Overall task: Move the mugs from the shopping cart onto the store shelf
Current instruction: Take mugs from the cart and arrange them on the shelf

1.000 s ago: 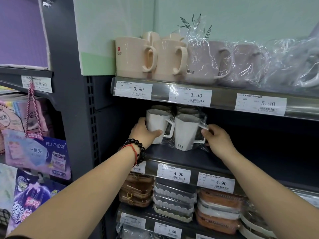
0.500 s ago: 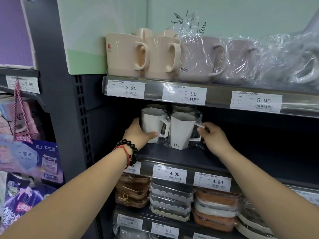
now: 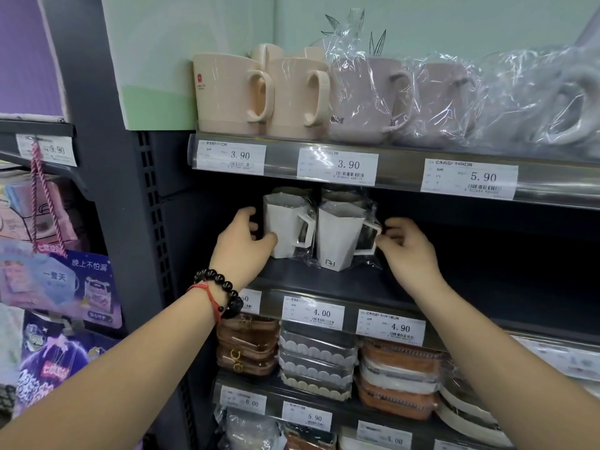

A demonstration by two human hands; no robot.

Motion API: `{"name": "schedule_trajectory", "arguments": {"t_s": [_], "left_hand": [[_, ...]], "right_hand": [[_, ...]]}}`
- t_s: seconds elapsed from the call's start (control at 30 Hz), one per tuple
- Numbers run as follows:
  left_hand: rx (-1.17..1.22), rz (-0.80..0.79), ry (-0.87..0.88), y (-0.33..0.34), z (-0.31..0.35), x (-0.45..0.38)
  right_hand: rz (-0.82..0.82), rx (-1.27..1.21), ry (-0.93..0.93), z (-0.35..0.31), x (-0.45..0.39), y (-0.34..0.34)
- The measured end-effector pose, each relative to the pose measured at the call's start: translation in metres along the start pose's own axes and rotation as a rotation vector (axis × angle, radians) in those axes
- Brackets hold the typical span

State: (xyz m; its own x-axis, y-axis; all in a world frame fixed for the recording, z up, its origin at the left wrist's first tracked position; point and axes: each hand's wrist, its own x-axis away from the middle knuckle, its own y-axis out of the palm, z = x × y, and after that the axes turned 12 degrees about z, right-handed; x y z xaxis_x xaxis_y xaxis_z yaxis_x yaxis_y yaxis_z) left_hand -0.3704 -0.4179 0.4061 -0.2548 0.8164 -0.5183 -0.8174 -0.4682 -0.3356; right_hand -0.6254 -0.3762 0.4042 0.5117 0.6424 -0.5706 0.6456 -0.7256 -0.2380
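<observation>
**White angular mugs on middle shelf, both hands on them**

White faceted mugs in clear wrap, two in the front row, standing upright on the dark middle shelf [image 3: 324,280]. Left mug [image 3: 285,228] and right mug [image 3: 339,241] just beside each other, handles pointing right. More wrapped mugs behind them, dim, count unclear.

Left hand [image 3: 242,245] wraps the left side of the left mug, thumb across its front, fingers behind; grip closed on the mug. Black bead bracelet [image 3: 220,287] and red string on that wrist.

Right hand [image 3: 406,248] at the right mug's square handle, fingertips [image 3: 384,230] pinched at the handle's outer corner and the wrap; closed on it.

Upper shelf: cream mugs [image 3: 227,92] at left, pale pinkish mugs in crinkled plastic [image 3: 373,99] to the right. Price tags [image 3: 337,165] along the shelf edges: 3.90, 3.90, 5.90 above; 4.00, 4.90 below the white mugs. Lower shelf holds stacked brown and grey boxed items [image 3: 315,362]. Shopping cart out of frame.
</observation>
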Motion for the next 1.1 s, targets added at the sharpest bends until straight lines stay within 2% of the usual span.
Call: {"name": "schedule_trajectory", "arguments": {"t_s": [0.1,0.23,0.37,0.53,0.83,0.97,1.1], "left_hand": [[0.027,0.012,0.049,-0.011,0.005,0.03],[-0.032,-0.032,0.123,-0.024,-0.003,0.075],[-0.118,-0.017,0.114,-0.049,-0.032,0.111],[-0.254,-0.028,0.078,-0.105,-0.08,0.15],[-0.474,0.112,-0.233,-0.253,-0.175,0.235],[-0.543,0.185,-0.482,-0.342,-0.218,0.296],[-0.592,0.327,-0.685,-0.414,-0.25,0.365]], "right_hand": [[0.041,-0.108,-0.105,-0.013,0.032,-0.007],[-0.113,-0.145,-0.247,-0.024,0.076,0.008],[-0.249,-0.13,-0.385,-0.029,0.119,0.042],[-0.451,-0.176,-0.418,-0.036,0.185,0.091],[-0.811,-0.172,-0.469,-0.078,0.34,0.197],[-1.001,-0.164,-0.437,-0.106,0.44,0.24],[-1.203,-0.149,-0.459,-0.13,0.535,0.254]]}}
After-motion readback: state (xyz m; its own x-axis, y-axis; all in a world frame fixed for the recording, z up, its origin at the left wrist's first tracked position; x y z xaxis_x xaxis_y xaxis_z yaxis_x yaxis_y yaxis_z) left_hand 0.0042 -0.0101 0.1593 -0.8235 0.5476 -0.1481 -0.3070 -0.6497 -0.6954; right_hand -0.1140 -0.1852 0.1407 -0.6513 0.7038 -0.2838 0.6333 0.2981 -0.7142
